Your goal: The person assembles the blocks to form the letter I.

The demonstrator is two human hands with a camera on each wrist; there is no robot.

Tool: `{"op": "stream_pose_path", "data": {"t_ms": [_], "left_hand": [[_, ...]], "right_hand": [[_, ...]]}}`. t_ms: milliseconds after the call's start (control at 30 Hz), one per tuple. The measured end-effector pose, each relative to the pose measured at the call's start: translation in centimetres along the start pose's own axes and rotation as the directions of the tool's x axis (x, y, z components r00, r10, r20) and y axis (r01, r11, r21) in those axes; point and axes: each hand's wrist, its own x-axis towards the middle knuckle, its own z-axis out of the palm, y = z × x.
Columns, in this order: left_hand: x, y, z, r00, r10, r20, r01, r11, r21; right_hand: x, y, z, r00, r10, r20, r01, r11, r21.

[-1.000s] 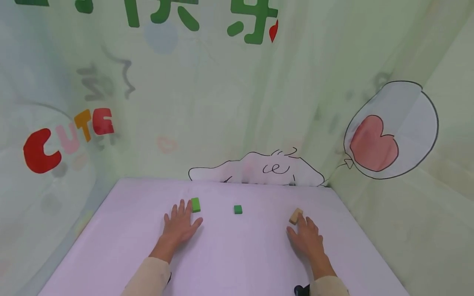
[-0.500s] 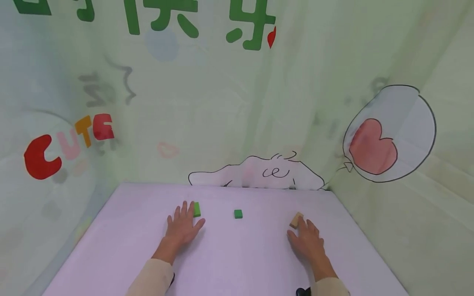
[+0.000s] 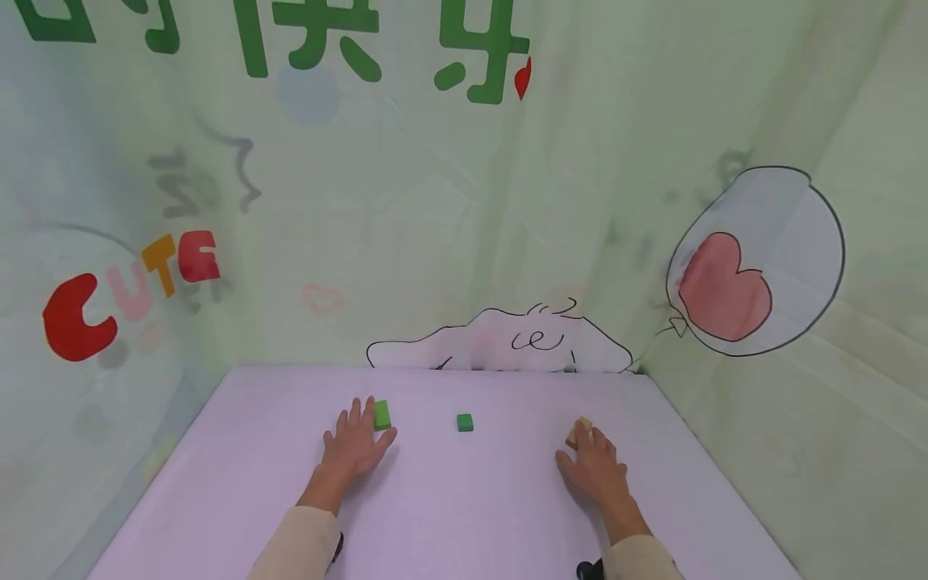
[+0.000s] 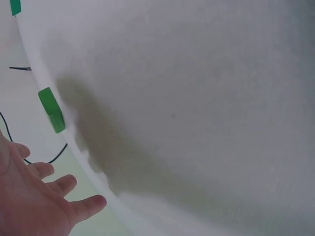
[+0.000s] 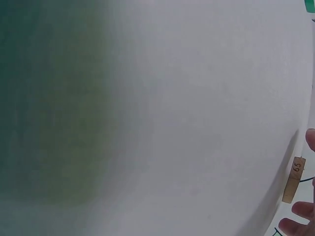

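In the head view my left hand (image 3: pixel 355 447), fingers spread, lies over the table just left of a light green block (image 3: pixel 382 415); its index finger is right at the block's side. The left wrist view shows this block (image 4: pixel 51 110) beyond the fingertips. My right hand (image 3: pixel 596 467) reaches to a small wooden block (image 3: pixel 571 441), its fingers overlapping the block and its thumb out to the left. In the right wrist view the wooden block (image 5: pixel 294 179) carries a printed "65", with the thumb and fingers apart on either side. A dark green block (image 3: pixel 465 423) sits between the hands.
The pale lilac table (image 3: pixel 464 515) ends at a printed cloth backdrop (image 3: pixel 406 201), which has coloured letters at the left and a heart balloon (image 3: pixel 754 258) at the right. Dark wrist gear (image 3: pixel 590 570) shows below the right sleeve.
The scene has shifted slightly down in the head view. My right fingers have moved a little left, covering more of the wooden block. My left hand stays beside the light green block.
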Motion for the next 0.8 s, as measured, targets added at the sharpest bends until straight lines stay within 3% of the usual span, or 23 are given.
{"op": "stream_pose_path", "data": {"t_ms": [367,567,800], "left_hand": [[1.0,-0.3,0.7,1.000,-0.022,0.017,0.023,1.000,-0.021],[1.3,-0.4,1.0,0.999,-0.038,0.033,0.038,0.999,-0.001],[1.6,-0.4,1.0,1.000,-0.012,0.019,0.011,0.999,0.032]], "right_hand": [[0.1,0.2,-0.2,0.999,-0.014,-0.043,0.013,1.000,-0.017],[0.2,0.0,-0.4,1.000,-0.023,-0.019,0.023,1.000,-0.017],[0.3,0.0,-0.1,1.000,-0.020,-0.020,0.019,0.999,-0.038]]}}
